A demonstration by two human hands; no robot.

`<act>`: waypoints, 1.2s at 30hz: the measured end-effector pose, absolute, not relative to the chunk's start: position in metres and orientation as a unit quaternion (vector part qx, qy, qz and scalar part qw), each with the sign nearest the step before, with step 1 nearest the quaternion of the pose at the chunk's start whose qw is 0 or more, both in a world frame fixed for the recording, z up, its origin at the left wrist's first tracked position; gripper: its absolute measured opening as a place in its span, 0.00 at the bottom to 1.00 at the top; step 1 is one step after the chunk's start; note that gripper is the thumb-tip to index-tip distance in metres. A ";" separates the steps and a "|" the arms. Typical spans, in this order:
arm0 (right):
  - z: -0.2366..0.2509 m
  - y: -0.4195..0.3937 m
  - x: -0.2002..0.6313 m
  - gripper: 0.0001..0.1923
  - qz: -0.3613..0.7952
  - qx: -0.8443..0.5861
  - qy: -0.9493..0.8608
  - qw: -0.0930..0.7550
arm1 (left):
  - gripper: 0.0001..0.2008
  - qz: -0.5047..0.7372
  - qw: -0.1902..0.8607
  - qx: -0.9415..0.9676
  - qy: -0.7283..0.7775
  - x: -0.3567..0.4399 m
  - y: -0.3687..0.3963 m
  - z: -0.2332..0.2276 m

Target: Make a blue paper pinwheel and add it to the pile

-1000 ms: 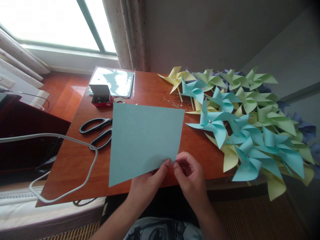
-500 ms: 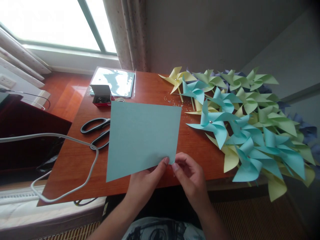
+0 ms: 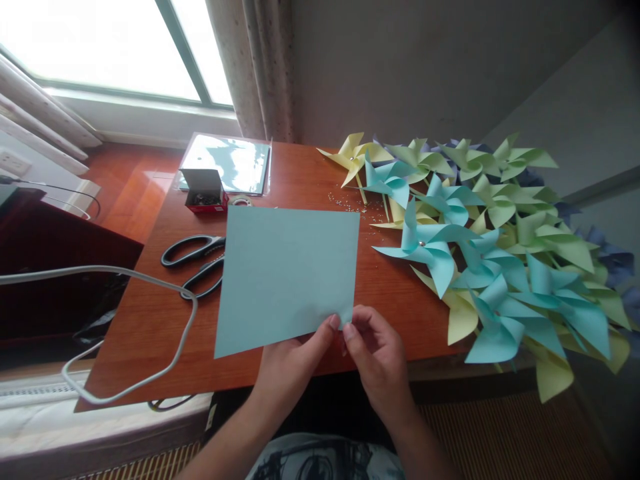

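A flat, light blue-green sheet of paper (image 3: 290,267) is held up over the table, tilted towards me. My left hand (image 3: 296,360) pinches its lower edge near the right corner, thumb on the front and fingers hidden behind. At that same corner my right hand (image 3: 376,350) is closed, thumb and curled fingers gripping the paper. Partly covered by the sheet's left edge, a pair of scissors (image 3: 193,252) with black handles lies on the table; its blades are hidden.
Many paper pinwheels (image 3: 495,320) in blue, green, yellow and purple are heaped along the right side. A small open box (image 3: 206,200) of metal bits and a plastic-wrapped paper pack (image 3: 225,160) stand at the back left. A white cable (image 3: 187,333) loops across the wooden table (image 3: 135,353).
The sheet has tilted back slightly and looks a little smaller, its left edge shifted right so more of the scissors shows. Both hands keep their grip at the corner.
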State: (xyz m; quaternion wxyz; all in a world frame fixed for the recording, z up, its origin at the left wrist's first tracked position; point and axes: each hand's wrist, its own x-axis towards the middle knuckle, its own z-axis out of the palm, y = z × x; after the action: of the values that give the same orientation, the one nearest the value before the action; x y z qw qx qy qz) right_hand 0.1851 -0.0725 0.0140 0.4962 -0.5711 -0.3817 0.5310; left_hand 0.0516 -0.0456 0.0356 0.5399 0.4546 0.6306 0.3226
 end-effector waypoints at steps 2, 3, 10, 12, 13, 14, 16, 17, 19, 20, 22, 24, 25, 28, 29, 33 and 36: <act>0.014 -0.073 0.184 0.07 0.534 -0.565 -0.382 0.500 | 0.12 0.326 0.543 0.451 0.629 0.051 -0.046 0.034; 0.013 -0.073 0.184 0.07 0.534 -0.563 -0.383 0.502 | 0.11 0.328 0.543 0.449 0.629 0.051 -0.047 0.033; 0.009 -0.075 0.183 0.06 0.533 -0.556 -0.370 0.520 | 0.13 0.332 0.553 0.441 0.624 0.052 -0.049 0.028; 0.009 -0.075 0.182 0.06 0.534 -0.548 -0.368 0.528 | 0.13 0.331 0.557 0.439 0.623 0.052 -0.050 0.027; 0.009 -0.075 0.182 0.06 0.535 -0.544 -0.368 0.531 | 0.13 0.329 0.559 0.438 0.623 0.051 -0.051 0.027; 0.009 -0.075 0.182 0.06 0.536 -0.540 -0.367 0.534 | 0.14 0.329 0.561 0.436 0.622 0.051 -0.051 0.026; 0.009 -0.075 0.182 0.05 0.540 -0.536 -0.363 0.538 | 0.14 0.331 0.567 0.429 0.620 0.051 -0.052 0.025; 0.008 -0.075 0.182 0.05 0.542 -0.533 -0.361 0.540 | 0.15 0.333 0.571 0.426 0.618 0.051 -0.052 0.025; 0.007 -0.075 0.182 0.05 0.544 -0.529 -0.357 0.545 | 0.15 0.335 0.576 0.419 0.617 0.051 -0.052 0.024; 0.007 -0.075 0.182 0.05 0.545 -0.526 -0.356 0.547 | 0.16 0.335 0.579 0.415 0.617 0.051 -0.053 0.024; 0.006 -0.075 0.181 0.06 0.546 -0.521 -0.356 0.551 | 0.17 0.339 0.585 0.406 0.615 0.051 -0.053 0.023; 0.006 -0.075 0.181 0.06 0.548 -0.516 -0.355 0.555 | 0.17 0.351 0.589 0.396 0.611 0.051 -0.054 0.021; 0.006 -0.075 0.181 0.06 0.549 -0.514 -0.354 0.556 | 0.17 0.358 0.590 0.391 0.609 0.051 -0.054 0.020; 0.007 -0.075 0.180 0.06 0.553 -0.513 -0.352 0.554 | 0.16 0.373 0.587 0.383 0.608 0.052 -0.055 0.018; 0.007 -0.075 0.180 0.06 0.552 -0.516 -0.353 0.553 | 0.16 0.374 0.587 0.382 0.608 0.052 -0.056 0.018; 0.007 -0.074 0.181 0.08 0.543 -0.525 -0.357 0.549 | 0.16 0.375 0.583 0.383 0.611 0.053 -0.056 0.018; 0.007 -0.075 0.181 0.08 0.544 -0.525 -0.359 0.548 | 0.16 0.378 0.581 0.381 0.611 0.054 -0.056 0.019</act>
State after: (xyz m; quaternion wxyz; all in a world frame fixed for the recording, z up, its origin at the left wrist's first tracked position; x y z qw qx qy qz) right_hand 0.1814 -0.0751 0.0070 0.5479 -0.5252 -0.3585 0.5435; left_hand 0.0537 -0.0557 0.0187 0.5812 0.3810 0.6114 0.3784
